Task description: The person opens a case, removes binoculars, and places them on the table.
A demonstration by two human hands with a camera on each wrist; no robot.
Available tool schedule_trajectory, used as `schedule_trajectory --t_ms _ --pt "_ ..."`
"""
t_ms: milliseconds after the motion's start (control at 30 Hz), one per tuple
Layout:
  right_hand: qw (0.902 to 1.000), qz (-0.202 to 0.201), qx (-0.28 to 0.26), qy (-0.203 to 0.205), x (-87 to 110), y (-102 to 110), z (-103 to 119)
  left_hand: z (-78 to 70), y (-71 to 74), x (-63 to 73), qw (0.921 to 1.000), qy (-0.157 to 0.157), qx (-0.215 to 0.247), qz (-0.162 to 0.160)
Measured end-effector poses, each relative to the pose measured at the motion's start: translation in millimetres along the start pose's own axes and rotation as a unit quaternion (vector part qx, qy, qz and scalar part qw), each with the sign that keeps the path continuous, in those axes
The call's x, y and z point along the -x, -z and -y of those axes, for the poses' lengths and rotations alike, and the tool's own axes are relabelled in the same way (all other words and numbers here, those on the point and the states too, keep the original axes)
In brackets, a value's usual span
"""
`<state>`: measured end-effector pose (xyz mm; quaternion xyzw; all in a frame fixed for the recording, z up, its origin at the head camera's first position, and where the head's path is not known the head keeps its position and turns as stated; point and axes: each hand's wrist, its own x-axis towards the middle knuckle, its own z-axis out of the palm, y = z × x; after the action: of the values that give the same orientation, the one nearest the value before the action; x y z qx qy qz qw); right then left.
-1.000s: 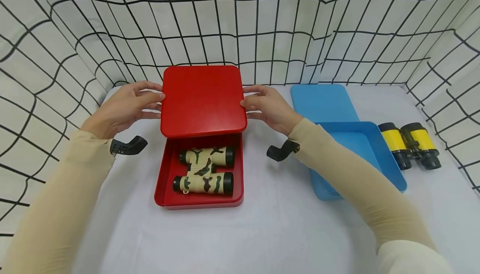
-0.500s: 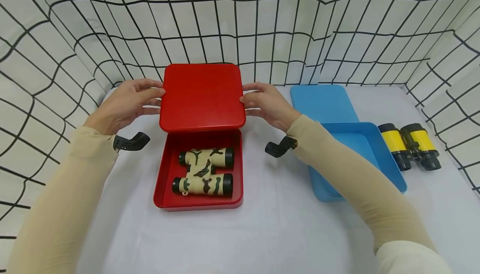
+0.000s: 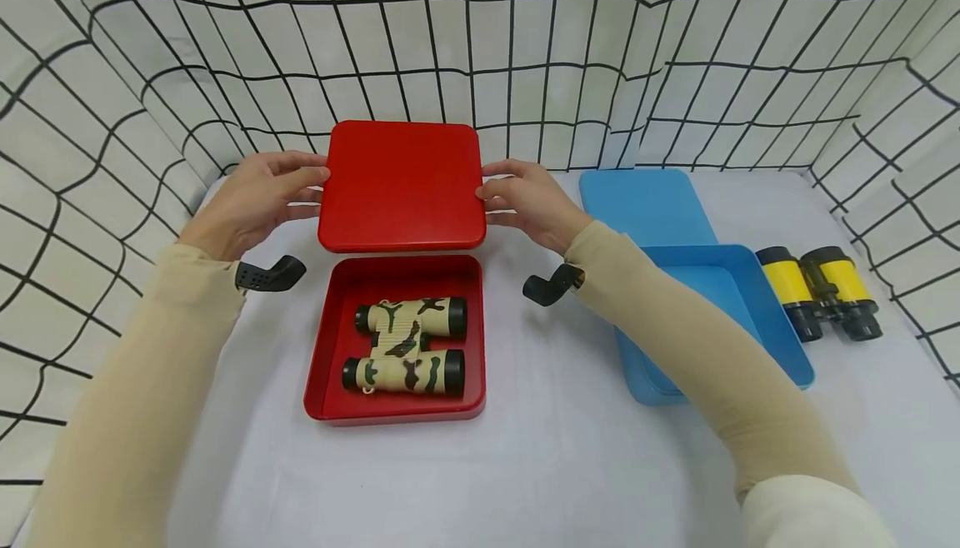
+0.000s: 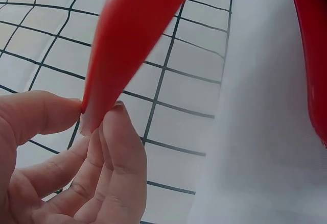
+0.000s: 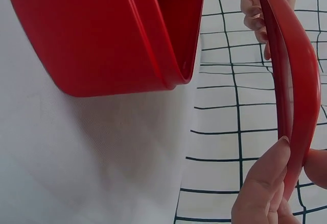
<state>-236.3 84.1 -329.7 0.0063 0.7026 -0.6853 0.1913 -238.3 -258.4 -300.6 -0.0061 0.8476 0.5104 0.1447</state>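
A red lid (image 3: 402, 187) is held up behind the red box (image 3: 322, 373), apart from it. My left hand (image 3: 258, 198) pinches the lid's left edge between thumb and fingers, as the left wrist view also shows with the lid edge (image 4: 122, 45). On the other side my right hand (image 3: 528, 202) pinches the right edge; in the right wrist view its thumb and fingers sit on either face of the lid (image 5: 301, 91). Camouflage-patterned binoculars (image 3: 405, 346) lie inside the uncovered box.
To the right stands a blue box (image 3: 772, 315), partly behind my right forearm, with a blue lid (image 3: 648, 202) behind it. Yellow and black binoculars (image 3: 825, 291) lie at the far right. A white wall with a black grid (image 3: 491, 48) encloses the white table (image 3: 540, 448).
Both hands have carried the red lid back, away from me. It no longer overlaps the box's far rim in the head view, and a gap shows between them.
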Motion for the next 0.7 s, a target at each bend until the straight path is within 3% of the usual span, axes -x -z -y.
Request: schedule_trajectory --t_ms 700 --pt "0.9995 -0.013 -0.002 -0.028 -24.6 -2 -6 7.3 -3.8 -19.0 0.9996 0.017 0.014 -0.017"
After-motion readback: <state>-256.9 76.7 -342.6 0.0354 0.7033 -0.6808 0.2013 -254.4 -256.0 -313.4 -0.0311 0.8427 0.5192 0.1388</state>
